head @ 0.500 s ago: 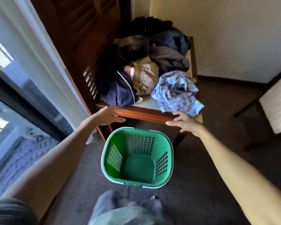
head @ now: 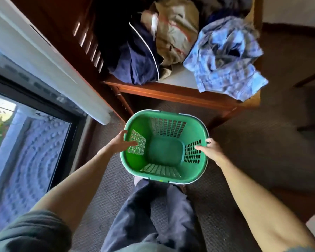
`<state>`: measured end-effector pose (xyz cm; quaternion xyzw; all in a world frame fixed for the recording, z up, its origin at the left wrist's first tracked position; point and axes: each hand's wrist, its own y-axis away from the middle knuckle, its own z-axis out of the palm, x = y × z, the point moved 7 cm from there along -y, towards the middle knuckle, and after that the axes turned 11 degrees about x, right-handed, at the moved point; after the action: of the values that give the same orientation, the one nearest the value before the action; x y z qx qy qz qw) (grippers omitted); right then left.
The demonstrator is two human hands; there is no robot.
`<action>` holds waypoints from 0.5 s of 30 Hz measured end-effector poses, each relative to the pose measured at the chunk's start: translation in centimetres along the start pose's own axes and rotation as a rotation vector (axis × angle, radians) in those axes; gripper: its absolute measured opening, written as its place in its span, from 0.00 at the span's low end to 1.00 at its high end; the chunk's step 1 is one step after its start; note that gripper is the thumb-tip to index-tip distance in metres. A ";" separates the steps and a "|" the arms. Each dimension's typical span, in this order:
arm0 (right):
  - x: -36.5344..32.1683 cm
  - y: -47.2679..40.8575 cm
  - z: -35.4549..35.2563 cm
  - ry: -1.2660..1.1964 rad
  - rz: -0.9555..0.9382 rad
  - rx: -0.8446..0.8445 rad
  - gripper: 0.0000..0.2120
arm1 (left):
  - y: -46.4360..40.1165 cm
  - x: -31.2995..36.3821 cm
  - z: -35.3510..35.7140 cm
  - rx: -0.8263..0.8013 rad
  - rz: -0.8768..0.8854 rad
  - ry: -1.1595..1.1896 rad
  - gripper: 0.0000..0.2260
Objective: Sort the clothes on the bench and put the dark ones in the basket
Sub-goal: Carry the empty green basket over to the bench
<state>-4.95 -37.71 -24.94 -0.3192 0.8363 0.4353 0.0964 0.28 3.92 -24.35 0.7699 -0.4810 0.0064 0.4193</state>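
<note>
Two hands hold the empty green plastic laundry basket point(head: 164, 148) by its rim, on the carpet just before the wooden counter point(head: 171, 93). Left hand point(head: 121, 141) and right hand point(head: 210, 150) each curl loosely over opposite sides. Sorting looks not yet begun; next, the navy white-piped garment point(head: 138, 64) behind the basket wants lifting in.

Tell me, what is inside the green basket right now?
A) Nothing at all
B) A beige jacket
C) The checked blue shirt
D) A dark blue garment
A: the green basket shows only its bare bottom and slotted walls, with the left hand and right hand on its two sides, while the clothes all lie on the bench.
</note>
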 end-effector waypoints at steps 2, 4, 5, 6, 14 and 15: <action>1.7 -1.3 1.4 -0.034 0.037 0.056 0.37 | 0.0 -0.8 1.9 -0.050 -0.024 0.017 0.43; 3.0 -2.6 2.6 -0.086 0.068 0.117 0.41 | 0.1 -2.1 3.3 -0.063 -0.061 0.032 0.42; 3.9 -3.4 3.2 -0.101 0.090 0.143 0.40 | -0.3 -3.2 3.9 -0.065 -0.074 0.027 0.42; 4.1 -3.4 3.6 -0.123 0.109 0.171 0.39 | -0.5 -4.1 4.3 -0.074 -0.089 0.018 0.42; 11.5 -8.8 8.3 -0.218 0.222 0.195 0.57 | -3.6 -7.8 5.1 -0.078 -0.187 -0.019 0.53; 11.5 -8.7 8.4 -0.234 0.229 0.201 0.57 | -4.0 -7.8 5.3 -0.082 -0.203 -0.004 0.54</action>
<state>-9.50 -39.93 -40.83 -0.1579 0.8895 0.3919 0.1743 -3.02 6.95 -33.53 0.7970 -0.4015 -0.0574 0.4477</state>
